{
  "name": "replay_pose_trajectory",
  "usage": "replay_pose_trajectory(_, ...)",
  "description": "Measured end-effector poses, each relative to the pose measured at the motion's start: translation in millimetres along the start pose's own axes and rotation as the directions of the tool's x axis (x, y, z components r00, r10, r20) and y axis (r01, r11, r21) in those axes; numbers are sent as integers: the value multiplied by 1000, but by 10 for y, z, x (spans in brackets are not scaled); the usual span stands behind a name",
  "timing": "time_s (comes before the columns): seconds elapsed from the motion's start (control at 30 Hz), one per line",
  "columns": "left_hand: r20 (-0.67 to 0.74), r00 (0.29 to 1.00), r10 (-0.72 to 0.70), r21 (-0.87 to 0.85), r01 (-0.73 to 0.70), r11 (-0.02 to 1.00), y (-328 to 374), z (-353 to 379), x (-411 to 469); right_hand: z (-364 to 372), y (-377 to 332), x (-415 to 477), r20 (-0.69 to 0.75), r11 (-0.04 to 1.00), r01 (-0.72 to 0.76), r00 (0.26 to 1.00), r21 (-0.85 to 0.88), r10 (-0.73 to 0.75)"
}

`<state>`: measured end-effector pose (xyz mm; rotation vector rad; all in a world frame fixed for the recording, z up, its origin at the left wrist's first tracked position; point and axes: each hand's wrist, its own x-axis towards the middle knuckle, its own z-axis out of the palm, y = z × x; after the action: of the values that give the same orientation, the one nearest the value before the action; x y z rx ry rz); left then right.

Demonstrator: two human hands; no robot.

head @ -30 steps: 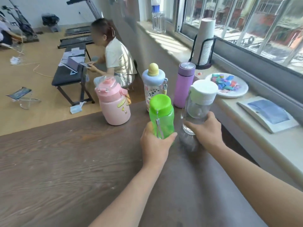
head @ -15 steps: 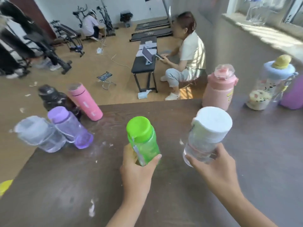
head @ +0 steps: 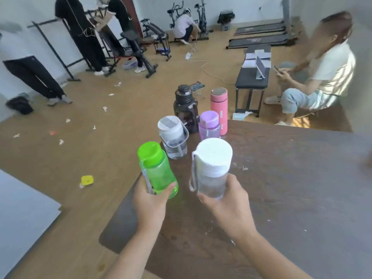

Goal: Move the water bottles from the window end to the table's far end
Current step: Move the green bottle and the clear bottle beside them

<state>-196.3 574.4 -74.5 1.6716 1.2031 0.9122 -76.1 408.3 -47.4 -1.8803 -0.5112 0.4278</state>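
Over table's (head: 302, 198) far corner: left hand (head: 150, 200) wrapped round green bottle (head: 157, 170), low on body, upright. Right hand (head: 227, 202) likewise closed round clear bottle (head: 211, 170). Both aloft, just short of four parked bottles (head: 191, 119), ready to join them.

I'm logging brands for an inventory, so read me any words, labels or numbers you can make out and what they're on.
None can be read.
Pink flask: small white marks low on the body, too blurred.
Floor mats: pale lettering, too small and blurred.
Green bottle and clear white-capped bottle: no print visible.
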Motion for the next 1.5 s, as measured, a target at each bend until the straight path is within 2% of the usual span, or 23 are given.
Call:
replay_pose_trajectory(0.27, 67, 998, -21, -2, 21, 1000, -196, -82, 602, 507, 31, 130, -24, 994, -23, 999, -108, 21)
replay_pose_trajectory(0.53, 132, 991, -22, -40, 28, 999, -293, -12, 699, 596, 118, 138, -73, 989, -47, 997, -143, 37)
replay_pose_trajectory(0.73, 157, 988, -7, -30, 12, 999, -305, -12, 653, 611, 117, 141, -48, 985, -32, 999, -170, 24)
replay_pose_trajectory(0.8, 95, 995, -30, -22, 32, 999, -308, -35, 502, 582, 118, 139, -6, 986, -17, 1000, -166, 16)
replay_pose_trajectory(0.87, -72, 997, -30, 11, 31, 999, -310, -45, 146, 491, 160, 109, 90, 987, 21, 996, -162, -6)
replay_pose_trajectory(0.9, -137, 991, 12, 36, -7, 999, -307, -30, -104, 408, 204, 79, 140, 987, 44, 990, -158, -22)
replay_pose_trajectory(0.93, -145, 988, 55, 54, -47, 997, -285, 5, -378, 293, 266, 47, 176, 984, 63, 984, -165, -34)
replay_pose_trajectory(1.0, -37, 994, 99, 63, -97, 993, -216, 221, -871, -37, 435, 4, 190, 967, 104, 980, -234, -60)
replay_pose_trajectory(1.07, 96, 986, 136, 37, -140, 989, -93, 626, -1226, -494, 633, 11, 120, 937, 118, 989, -328, -83)
replay_pose_trajectory(1.13, 213, 962, 172, -25, -170, 985, 181, 1122, -1478, -1015, 838, 83, -6, 929, 61, 998, -364, -68)
replay_pose_trajectory(1.27, 422, 887, 189, -115, -154, 981, 776, 2218, -1937, -2160, 1286, 247, -211, 951, -74, 978, -301, 9)
replay_pose_trajectory(1.5, 651, 710, 268, -174, -203, 963, 1633, 4094, -2932, -4149, 1998, 412, -449, 967, -181, 890, -178, 84)
